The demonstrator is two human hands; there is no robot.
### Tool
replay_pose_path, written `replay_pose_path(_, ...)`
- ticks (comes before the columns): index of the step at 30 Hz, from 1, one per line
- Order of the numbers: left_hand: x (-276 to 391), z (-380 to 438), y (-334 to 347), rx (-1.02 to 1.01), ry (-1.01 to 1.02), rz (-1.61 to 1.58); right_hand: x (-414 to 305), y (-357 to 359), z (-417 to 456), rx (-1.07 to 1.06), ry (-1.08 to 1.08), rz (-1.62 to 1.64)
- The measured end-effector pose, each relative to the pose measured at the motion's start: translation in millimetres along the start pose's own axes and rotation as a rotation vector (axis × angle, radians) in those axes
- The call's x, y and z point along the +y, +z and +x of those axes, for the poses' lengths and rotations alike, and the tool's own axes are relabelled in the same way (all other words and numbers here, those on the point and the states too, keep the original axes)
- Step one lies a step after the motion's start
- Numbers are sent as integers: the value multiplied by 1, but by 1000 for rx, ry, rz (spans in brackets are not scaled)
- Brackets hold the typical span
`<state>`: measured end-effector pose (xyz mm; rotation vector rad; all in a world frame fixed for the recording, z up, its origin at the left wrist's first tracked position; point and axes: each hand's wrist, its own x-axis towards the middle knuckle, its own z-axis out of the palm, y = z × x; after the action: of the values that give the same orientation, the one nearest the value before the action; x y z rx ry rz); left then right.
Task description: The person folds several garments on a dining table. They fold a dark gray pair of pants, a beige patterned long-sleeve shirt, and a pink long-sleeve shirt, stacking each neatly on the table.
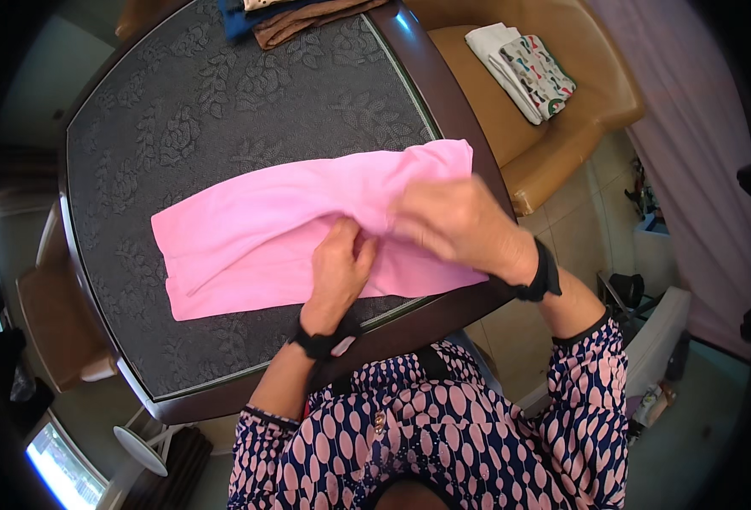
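A pink piece of folded fabric (242,210), perhaps a garment, lies lengthwise across the near part of the table. Its upper layer is doubled over the lower one, and creases run toward my hands. My left hand (342,264) pinches the edge of the upper layer near the middle, with the fingertips partly hidden by the cloth. Just right of it, my right hand (458,220) is over the fabric's right half, fingers curled and blurred by motion. Whether those fingers grip the cloth is not clear. Both wrists wear black bands.
The dark table (178,134) has a leaf-patterned top and a brown wooden rim. Folded brown cloth (305,22) and blue cloth (238,22) lie at its far edge. A tan armchair (500,127) at the right holds folded white cloth (500,48) and patterned cloth (538,76).
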<state>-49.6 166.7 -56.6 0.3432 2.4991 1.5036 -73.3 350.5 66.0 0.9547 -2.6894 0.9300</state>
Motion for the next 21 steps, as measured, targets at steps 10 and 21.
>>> replay_pose_path(10,-5,-66,-38,-117,-191,-37,16,5,-113,84,632,83)
replay_pose_path(21,-38,-63,-84,259,-246,47,-12,36,-98,-66,401,20)
